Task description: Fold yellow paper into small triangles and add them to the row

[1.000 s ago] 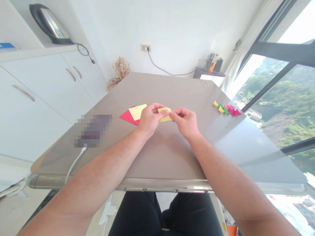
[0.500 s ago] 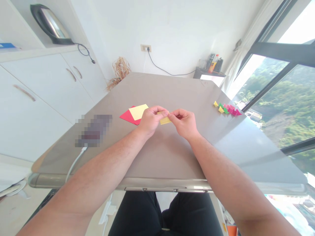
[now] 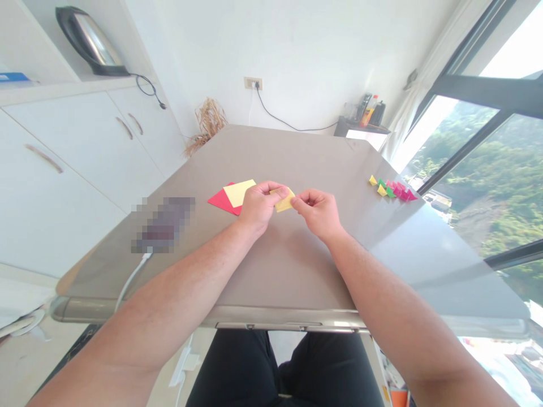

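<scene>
A small piece of yellow paper [image 3: 284, 203] is held above the middle of the table, its upper edge bent or folded. My left hand [image 3: 259, 208] pinches its left side between thumb and fingers. At the right edge of the paper, my right hand [image 3: 317, 212] has thumb and forefinger pressed together on its corner. Just left of my left hand lies a flat pale yellow sheet [image 3: 236, 193], on top of red paper [image 3: 220, 202]. Several small folded paper pieces [image 3: 392, 190] in yellow, green and pink stand in a cluster at the right.
The grey table [image 3: 292, 152] spans the view. A blurred-out dark object [image 3: 163, 225] with a white cable [image 3: 129, 282] lies at the left. A kettle [image 3: 93, 42] stands on the shelf. Bottles [image 3: 370, 110] stand beyond the far edge, and a window [image 3: 475, 141] is at right.
The yellow paper has tilted and its top edge now shows as a bent point. My right fingertips have shifted slightly right and down along its edge. The head view has moved slightly.
</scene>
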Demonstrator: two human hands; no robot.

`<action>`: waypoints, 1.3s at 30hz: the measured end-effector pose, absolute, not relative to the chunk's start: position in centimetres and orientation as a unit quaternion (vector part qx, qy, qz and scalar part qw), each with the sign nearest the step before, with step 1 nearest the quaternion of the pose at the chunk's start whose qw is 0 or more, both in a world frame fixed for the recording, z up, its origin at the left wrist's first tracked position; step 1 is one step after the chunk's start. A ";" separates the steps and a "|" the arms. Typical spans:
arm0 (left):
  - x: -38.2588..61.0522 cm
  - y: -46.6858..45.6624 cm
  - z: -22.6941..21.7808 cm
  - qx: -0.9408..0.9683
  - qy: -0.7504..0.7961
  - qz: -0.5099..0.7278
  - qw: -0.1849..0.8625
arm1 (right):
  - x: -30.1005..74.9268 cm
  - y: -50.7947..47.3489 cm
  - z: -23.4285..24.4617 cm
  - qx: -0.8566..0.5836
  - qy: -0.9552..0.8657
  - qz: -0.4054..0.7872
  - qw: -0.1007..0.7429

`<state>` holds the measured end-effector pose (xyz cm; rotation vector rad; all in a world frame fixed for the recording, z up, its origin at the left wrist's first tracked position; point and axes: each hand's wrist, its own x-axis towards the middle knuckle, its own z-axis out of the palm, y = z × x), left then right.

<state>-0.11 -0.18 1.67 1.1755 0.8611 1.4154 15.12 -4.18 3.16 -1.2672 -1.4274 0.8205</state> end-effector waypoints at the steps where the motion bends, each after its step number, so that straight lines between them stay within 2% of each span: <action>1: -0.1 -0.2 1.6 0.487 0.360 0.593 0.531 | 15.1 -4.2 3.1 -0.525 -0.592 0.341 0.507; 26: -0.2 -0.3 1.9 0.461 0.329 0.595 0.570 | 15.3 -3.8 2.8 -0.502 -0.595 0.376 0.503; 31: -0.4 -0.4 2.0 0.475 0.328 0.580 0.574 | 15.9 -3.4 2.6 -0.500 -0.575 0.374 0.529; 36: -0.7 -0.2 1.8 0.509 0.392 0.588 0.492 | 16.4 -3.3 2.8 -0.497 -0.546 0.404 0.541; 39: -0.9 -0.5 1.8 0.588 0.408 0.545 0.437 | 16.1 -3.4 2.9 -0.478 -0.549 0.432 0.532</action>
